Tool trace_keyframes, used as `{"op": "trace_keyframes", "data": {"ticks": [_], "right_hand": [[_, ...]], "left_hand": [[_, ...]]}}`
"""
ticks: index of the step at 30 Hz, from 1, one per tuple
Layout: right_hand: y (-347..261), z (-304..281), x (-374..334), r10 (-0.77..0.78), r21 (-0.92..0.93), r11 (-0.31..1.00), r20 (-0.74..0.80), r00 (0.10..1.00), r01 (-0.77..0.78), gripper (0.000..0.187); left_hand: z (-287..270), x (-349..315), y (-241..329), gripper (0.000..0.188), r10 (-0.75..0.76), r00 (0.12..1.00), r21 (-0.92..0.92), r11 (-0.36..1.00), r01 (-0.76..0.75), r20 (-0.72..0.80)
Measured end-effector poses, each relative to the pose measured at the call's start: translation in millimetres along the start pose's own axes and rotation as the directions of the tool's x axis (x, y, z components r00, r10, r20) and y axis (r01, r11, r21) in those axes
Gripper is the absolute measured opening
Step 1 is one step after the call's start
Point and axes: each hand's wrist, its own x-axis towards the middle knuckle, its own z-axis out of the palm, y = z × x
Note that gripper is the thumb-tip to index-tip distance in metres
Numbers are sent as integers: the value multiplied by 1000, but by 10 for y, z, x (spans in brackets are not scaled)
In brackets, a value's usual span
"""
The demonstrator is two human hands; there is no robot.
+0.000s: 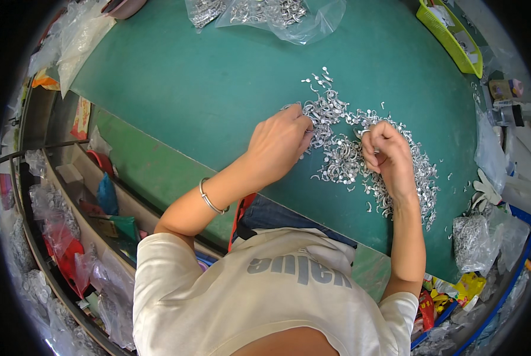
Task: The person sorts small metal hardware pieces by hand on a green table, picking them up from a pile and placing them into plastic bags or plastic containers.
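Note:
Small silver metal pieces point(344, 157), many curved with a round flat end, lie in a loose heap on the green tabletop point(218, 77). At the heap's left edge is my left hand point(280, 142), back upward, with its fingers bent down and closed among the pieces. The hand itself hides whatever is between those fingertips. Over the right part of the heap, my right hand point(391, 155) is turned partly on its side, fingers curled toward the thumb in a pinch. A pale glint shows at its fingertips, too small to name.
Clear plastic bags point(271, 15) of similar silver pieces lie at the far edge. A yellow-green basket point(452, 37) stands far right. Nearer on the right are a white glove point(486, 191) and a filled plastic bag point(473, 240). Open drawers point(93, 207) with bags and packets are at left.

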Motion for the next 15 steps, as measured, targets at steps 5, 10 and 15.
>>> {"op": "trace_keyframes", "data": {"ticks": [5,10,15], "right_hand": [[34,-44,-25,59,235,971,-79,995,-39,29],[25,-40,-33,106,283,953,31,994,-111,26],[45,-5,-71,162,520,826,149,975,-217,26]], "left_hand": [[-93,48,-35,10,-273,945,-593,736,327,182],[-146,40,-131,11,-188,844,-863,-55,501,502],[-42,-52,-80,18,-17,843,-821,-240,518,537]]}}
